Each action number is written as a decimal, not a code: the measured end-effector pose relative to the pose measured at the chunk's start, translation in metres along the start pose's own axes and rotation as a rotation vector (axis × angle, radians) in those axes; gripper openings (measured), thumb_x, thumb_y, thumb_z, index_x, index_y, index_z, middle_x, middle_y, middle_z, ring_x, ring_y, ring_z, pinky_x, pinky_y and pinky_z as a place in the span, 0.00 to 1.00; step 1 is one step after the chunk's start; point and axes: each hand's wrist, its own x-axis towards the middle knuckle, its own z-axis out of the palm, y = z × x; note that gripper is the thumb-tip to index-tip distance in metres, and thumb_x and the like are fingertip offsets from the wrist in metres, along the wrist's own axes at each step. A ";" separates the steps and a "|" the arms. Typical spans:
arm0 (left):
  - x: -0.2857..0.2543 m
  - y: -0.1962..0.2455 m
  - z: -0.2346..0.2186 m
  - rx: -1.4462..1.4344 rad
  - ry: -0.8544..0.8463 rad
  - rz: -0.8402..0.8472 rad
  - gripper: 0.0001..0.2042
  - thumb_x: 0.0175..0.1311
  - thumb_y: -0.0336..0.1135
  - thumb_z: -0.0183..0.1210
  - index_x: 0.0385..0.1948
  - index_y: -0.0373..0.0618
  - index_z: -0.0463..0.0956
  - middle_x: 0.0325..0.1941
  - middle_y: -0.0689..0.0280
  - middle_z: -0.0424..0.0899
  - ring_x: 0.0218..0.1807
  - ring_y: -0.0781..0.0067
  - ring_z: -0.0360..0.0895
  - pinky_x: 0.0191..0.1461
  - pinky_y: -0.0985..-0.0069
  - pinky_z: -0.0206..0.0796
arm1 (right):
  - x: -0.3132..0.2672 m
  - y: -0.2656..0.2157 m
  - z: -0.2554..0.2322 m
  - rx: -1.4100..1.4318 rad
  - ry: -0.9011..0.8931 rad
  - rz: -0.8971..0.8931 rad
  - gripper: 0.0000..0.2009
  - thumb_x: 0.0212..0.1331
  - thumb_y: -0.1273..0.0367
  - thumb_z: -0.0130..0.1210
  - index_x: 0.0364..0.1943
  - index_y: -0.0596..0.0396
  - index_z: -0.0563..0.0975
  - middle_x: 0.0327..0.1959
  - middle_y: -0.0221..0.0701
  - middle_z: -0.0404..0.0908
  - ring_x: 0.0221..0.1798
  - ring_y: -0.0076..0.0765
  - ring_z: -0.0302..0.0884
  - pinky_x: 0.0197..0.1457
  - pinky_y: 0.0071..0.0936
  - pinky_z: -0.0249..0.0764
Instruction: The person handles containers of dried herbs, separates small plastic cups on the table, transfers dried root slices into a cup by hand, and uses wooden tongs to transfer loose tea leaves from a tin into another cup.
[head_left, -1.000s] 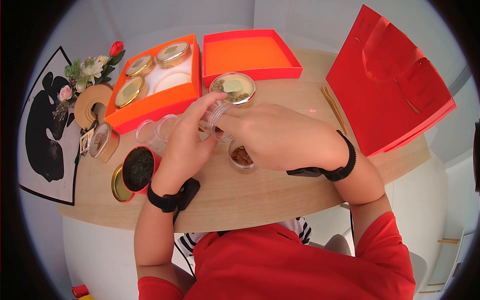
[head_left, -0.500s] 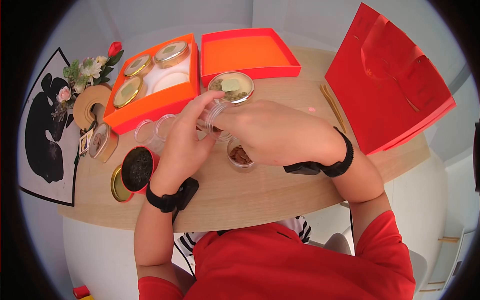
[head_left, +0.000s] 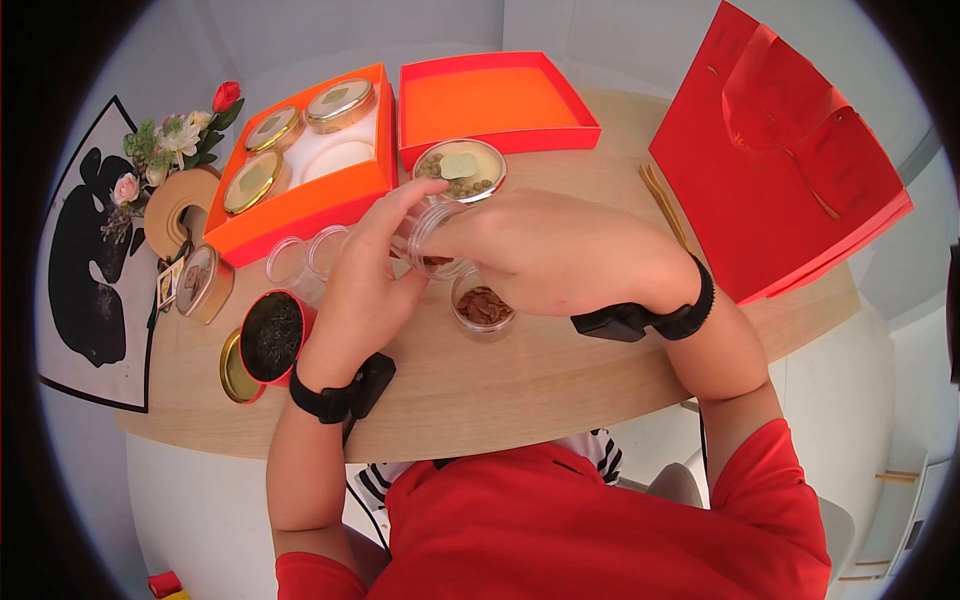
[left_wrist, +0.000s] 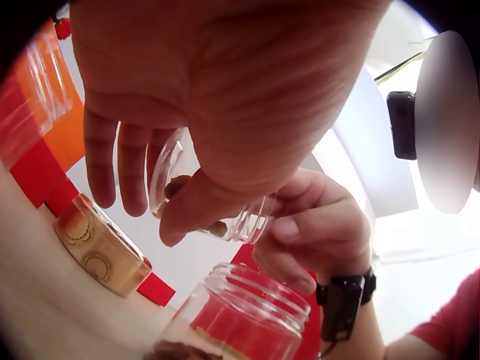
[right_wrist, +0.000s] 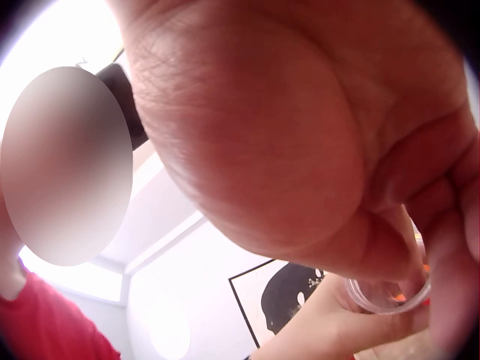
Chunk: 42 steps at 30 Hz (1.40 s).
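Note:
A clear jar point(head_left: 418, 238) lies tilted on its side in the air, gripped by my left hand point(head_left: 362, 285) with the thumb below and fingers behind. Brown pieces point(left_wrist: 178, 184) are inside it. At its mouth is my right hand point(head_left: 560, 255), some of its fingers reaching in past the threaded rim point(right_wrist: 367, 301); I cannot tell whether they pinch anything. Just under the hands stands an open clear jar point(left_wrist: 259, 296) holding brown slices point(head_left: 484, 306). Beyond them is a lidded jar point(head_left: 461, 172) of greenish pellets.
An orange-red box point(head_left: 222, 243) with gold-lidded jars stands back left, its lid point(head_left: 490, 100) beside it. Two clear empty jars point(head_left: 287, 262) and an open red tin point(head_left: 272, 335) of dark leaves are left. A red bag point(head_left: 770, 170) and thin sticks point(head_left: 664, 205) stand right.
My left hand keeps the jar at much the same spot. The right hand shifts slightly at the jar's mouth, and its wrist turns a little. The scene drifts slightly with the head.

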 end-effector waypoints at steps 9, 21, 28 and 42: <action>-0.001 0.002 -0.001 0.037 0.002 0.012 0.36 0.57 0.13 0.65 0.71 0.50 0.74 0.57 0.59 0.83 0.52 0.62 0.81 0.61 0.66 0.75 | -0.005 0.015 0.001 0.101 0.124 -0.203 0.14 0.51 0.80 0.54 0.44 0.62 0.82 0.39 0.49 0.87 0.44 0.61 0.84 0.48 0.50 0.78; 0.000 0.004 -0.002 0.056 0.001 0.007 0.36 0.56 0.13 0.64 0.71 0.49 0.74 0.57 0.58 0.83 0.53 0.61 0.81 0.60 0.65 0.75 | -0.015 0.009 -0.010 0.049 0.146 -0.211 0.20 0.53 0.80 0.53 0.51 0.58 0.85 0.39 0.48 0.85 0.43 0.58 0.84 0.46 0.48 0.79; 0.000 0.005 -0.005 0.022 -0.027 -0.030 0.36 0.59 0.13 0.64 0.72 0.48 0.72 0.61 0.59 0.84 0.59 0.64 0.83 0.65 0.67 0.75 | -0.012 0.008 -0.001 -0.046 0.173 -0.128 0.19 0.50 0.80 0.57 0.49 0.62 0.84 0.36 0.52 0.85 0.42 0.61 0.86 0.46 0.49 0.81; 0.000 0.003 -0.005 0.012 -0.067 -0.061 0.36 0.60 0.12 0.65 0.73 0.47 0.71 0.63 0.60 0.84 0.63 0.68 0.83 0.68 0.69 0.75 | 0.002 -0.002 0.017 -0.224 0.003 -0.013 0.14 0.55 0.77 0.66 0.46 0.64 0.83 0.45 0.46 0.86 0.49 0.57 0.85 0.51 0.45 0.82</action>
